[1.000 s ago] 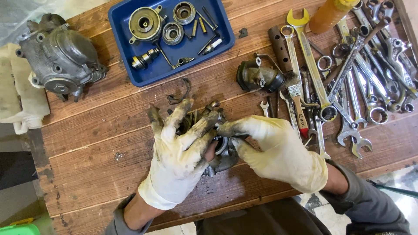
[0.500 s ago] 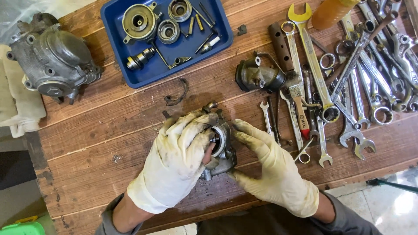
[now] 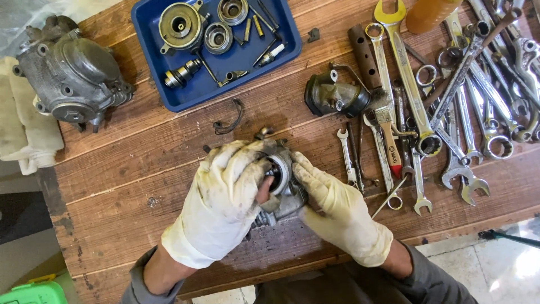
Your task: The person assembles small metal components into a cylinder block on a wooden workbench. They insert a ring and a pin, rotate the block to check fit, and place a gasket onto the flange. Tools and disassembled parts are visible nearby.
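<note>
Carburettor body point(image 3: 281, 183) sits mid-bench on the wooden table point(image 3: 112, 186), near the front edge, sandwiched btwn both gloved hands. Vs a sec ago, when the left hand's fingers were splayed wide and lifted off it, they've now closed down over the part; the right hand has slid in tight against its other side. Looks to me like the repositioning is done and the piece is now steadied for close work on the round bore facing up.

Left hand point(image 3: 222, 202): palm down, fingers curled over the top and left of the body, one fingertip poking into the bore. Grip closed, wrapped on the casting.

Right hand point(image 3: 337, 208): fingers pointing up-left, pressed flat along the right flank, thumb tucked under; bracing more than clenching, but firmly on it.

Round about: blue tray point(image 3: 163, 95) w/ small parts at the back, grey engine cover point(image 3: 73, 73) far left on a cloth, black rubber intake piece point(image 3: 332, 95) behind, spanners point(image 3: 467, 112) heaped right, bent wire clip point(image 3: 228, 121) just beyond the hands.
</note>
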